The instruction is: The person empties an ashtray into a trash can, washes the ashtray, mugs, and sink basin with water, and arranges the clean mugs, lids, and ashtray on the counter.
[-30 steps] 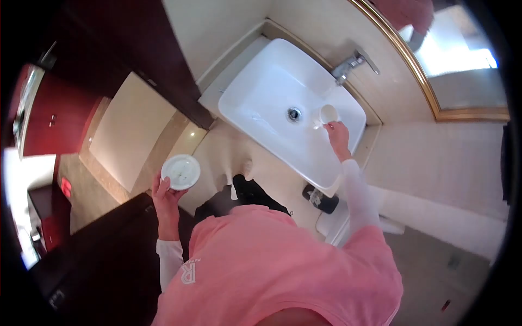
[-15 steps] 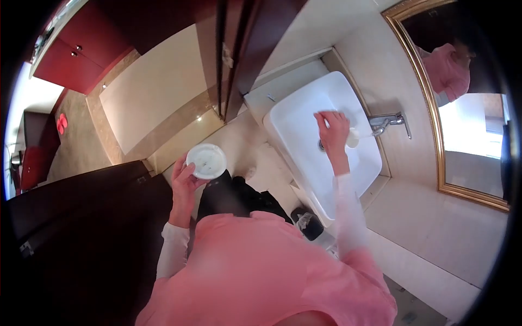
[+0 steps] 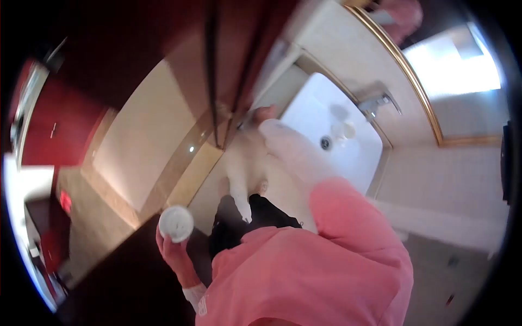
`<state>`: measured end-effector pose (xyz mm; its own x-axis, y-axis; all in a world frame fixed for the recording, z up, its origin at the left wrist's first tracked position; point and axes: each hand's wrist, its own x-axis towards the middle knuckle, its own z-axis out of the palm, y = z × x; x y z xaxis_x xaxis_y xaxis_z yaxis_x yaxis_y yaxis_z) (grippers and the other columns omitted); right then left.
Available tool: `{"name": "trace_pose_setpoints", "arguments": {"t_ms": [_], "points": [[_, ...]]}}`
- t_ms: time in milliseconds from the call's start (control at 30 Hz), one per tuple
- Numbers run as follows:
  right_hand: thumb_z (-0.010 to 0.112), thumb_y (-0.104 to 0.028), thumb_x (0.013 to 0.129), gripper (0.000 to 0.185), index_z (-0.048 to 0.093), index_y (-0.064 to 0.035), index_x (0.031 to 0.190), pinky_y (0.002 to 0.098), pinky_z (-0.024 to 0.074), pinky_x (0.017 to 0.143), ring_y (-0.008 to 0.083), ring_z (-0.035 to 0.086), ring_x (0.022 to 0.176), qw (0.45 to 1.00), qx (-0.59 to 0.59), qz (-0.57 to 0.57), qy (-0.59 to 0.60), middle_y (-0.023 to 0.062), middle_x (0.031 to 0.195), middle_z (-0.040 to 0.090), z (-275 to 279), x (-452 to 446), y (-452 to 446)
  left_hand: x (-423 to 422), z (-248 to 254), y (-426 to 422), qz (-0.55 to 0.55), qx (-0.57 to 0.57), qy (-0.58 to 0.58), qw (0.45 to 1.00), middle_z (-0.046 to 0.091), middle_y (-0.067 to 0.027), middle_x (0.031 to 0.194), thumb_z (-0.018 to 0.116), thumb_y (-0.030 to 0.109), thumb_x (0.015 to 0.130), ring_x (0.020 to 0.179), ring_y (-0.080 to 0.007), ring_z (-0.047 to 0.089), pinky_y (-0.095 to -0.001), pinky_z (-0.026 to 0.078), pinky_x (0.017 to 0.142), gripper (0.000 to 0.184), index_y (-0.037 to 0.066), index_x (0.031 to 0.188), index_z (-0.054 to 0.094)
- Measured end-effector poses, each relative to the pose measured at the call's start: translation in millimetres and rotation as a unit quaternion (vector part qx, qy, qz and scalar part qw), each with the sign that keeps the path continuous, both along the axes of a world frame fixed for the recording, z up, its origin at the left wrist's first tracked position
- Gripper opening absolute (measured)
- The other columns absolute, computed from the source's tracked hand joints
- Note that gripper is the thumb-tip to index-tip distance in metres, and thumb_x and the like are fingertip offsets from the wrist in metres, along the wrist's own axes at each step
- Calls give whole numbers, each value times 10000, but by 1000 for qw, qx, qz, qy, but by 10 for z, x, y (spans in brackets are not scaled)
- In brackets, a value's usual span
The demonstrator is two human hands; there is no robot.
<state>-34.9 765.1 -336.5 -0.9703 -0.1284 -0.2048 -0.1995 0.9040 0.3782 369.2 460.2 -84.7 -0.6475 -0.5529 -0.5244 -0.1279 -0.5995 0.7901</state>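
Low on the left, my left hand [image 3: 173, 251] grips a round white dish [image 3: 176, 223], its fingers beneath and the thumb at the rim. Faint marks show inside the dish. My right hand [image 3: 265, 113] reaches forward across the near edge of the white sink [image 3: 315, 106], beside the dark red door [image 3: 247, 60]. Motion blurs its fingers, so whether it touches the door is unclear. Inside the sink, near the drain [image 3: 325, 143], lies a small pale round thing [image 3: 347, 129] whose kind I cannot make out.
A chrome faucet [image 3: 378, 105] stands at the sink's wall side, below a gold-framed mirror [image 3: 405, 65]. Dark wood [image 3: 119, 277] fills the lower left. Past the doorway are red cabinets [image 3: 65, 122] and a brown floor [image 3: 103, 217].
My right hand has left the space over the sink and moved left toward the door. The dish in my left hand sits lower and farther left. The whole view has turned.
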Motion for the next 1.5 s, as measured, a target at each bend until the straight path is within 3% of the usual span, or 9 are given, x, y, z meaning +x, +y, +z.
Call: {"name": "trace_pose_setpoints", "arguments": {"t_ms": [33, 233, 500, 600, 667, 733, 800, 1300, 1500], "points": [[581, -372, 832, 227, 667, -197, 714, 455, 406, 654, 185, 605, 761, 998, 13, 20, 52, 1, 775, 650, 351, 203, -122, -6, -30, -85, -7, -2, 0, 1000, 455, -146, 1363, 513, 221, 863, 1201, -341, 507, -443, 522, 832, 554, 77, 1382, 384], [595, -198, 799, 191, 718, -158, 940, 462, 490, 723, 261, 646, 996, 973, -176, -140, -56, 58, 1003, 688, 908, 85, -141, -601, 194, -329, -127, -39, -9, 991, 455, -169, 1351, 507, 264, 867, 1194, -340, 509, -396, 543, 787, 570, 83, 1392, 374], [623, -127, 744, 157, 676, -55, 873, 437, 534, 712, 341, 653, 857, 883, -460, 20, 97, 161, 916, 669, 1761, 683, 121, -1390, 325, 317, -280, -57, 11, 958, 416, -149, 1377, 510, 265, 863, 1235, -362, 462, -454, 518, 852, 584, 81, 1397, 362], [609, -112, 787, 147, 646, -8, 885, 394, 535, 668, 275, 666, 813, 806, -582, -107, 17, 138, 888, 668, 2238, 1292, 240, -1598, 320, 594, -337, -45, 31, 940, 425, -141, 1370, 516, 261, 861, 1240, -348, 462, -451, 519, 855, 589, 62, 1392, 361], [601, -98, 842, 155, 624, 27, 931, 315, 537, 652, 200, 667, 796, 515, -800, -294, -88, 113, 860, 650, 2377, 1764, 564, -1668, 374, 798, -377, -45, 46, 924, 437, -136, 1357, 519, 259, 860, 1237, -330, 466, -449, 517, 859, 588, 50, 1387, 363], [606, -89, 873, 180, 605, 44, 995, 249, 527, 642, 147, 655, 771, 326, -884, -334, -32, 94, 850, 628, 2380, 2103, 961, -1716, 385, 956, -406, -39, 49, 912, 447, -132, 1345, 522, 265, 857, 1224, -314, 478, -444, 522, 849, 587, 45, 1379, 369], [582, -78, 906, 186, 598, 37, 1051, 250, 536, 663, 159, 658, 780, 231, -910, -343, 23, 92, 850, 644, 2364, 2368, 1365, -1713, 402, 1150, -431, -42, 52, 900, 471, -124, 1316, 518, 281, 859, 1190, -284, 507, -411, 531, 823, 574, 48, 1367, 383], [574, -82, 872, 103, 613, 13, 881, 230, 390, 507, 84, 496, 569, 353, -813, -416, 204, 25, 695, 568, 1889, 2940, 2749, -1400, 493, 2163, -437, -11, 83, 896, 499, -158, 1291, 487, 160, 895, 1122, -284, 572, -392, 592, 772, 478, 48, 1349, 385], [596, -117, 846, 139, 616, 16, 811, 263, 435, 502, 105, 553, 556, 493, -671, -497, 244, 71, 659, 615, 1349, 2819, 3100, -1279, 344, 2248, -409, -17, 75, 909, 497, -154, 1289, 524, 178, 884, 1104, -290, 582, -396, 596, 757, 501, 47, 1347, 385]]}}
